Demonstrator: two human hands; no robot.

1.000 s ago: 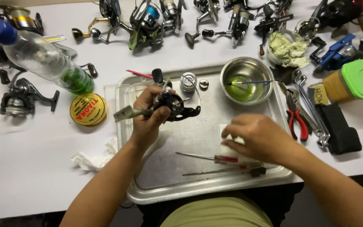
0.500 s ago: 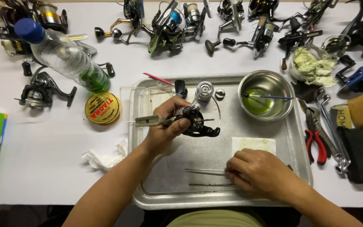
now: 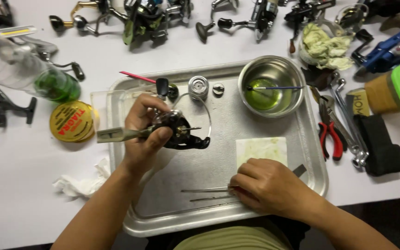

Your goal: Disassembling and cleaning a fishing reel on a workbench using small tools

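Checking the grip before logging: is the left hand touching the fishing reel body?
Touching: the head view shows the left hand wrapped around the fishing reel body, fingers closed on it.

White table [image 3: 19, 203], metal tray [image 3: 302, 153], reels [image 3: 149, 18], pliers [image 3: 330, 136]

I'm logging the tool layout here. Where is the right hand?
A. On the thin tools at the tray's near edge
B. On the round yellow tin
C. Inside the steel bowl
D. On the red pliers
A: the right hand lies over the thin tools at the near edge of the tray, apart from the bowl, pliers and tin.
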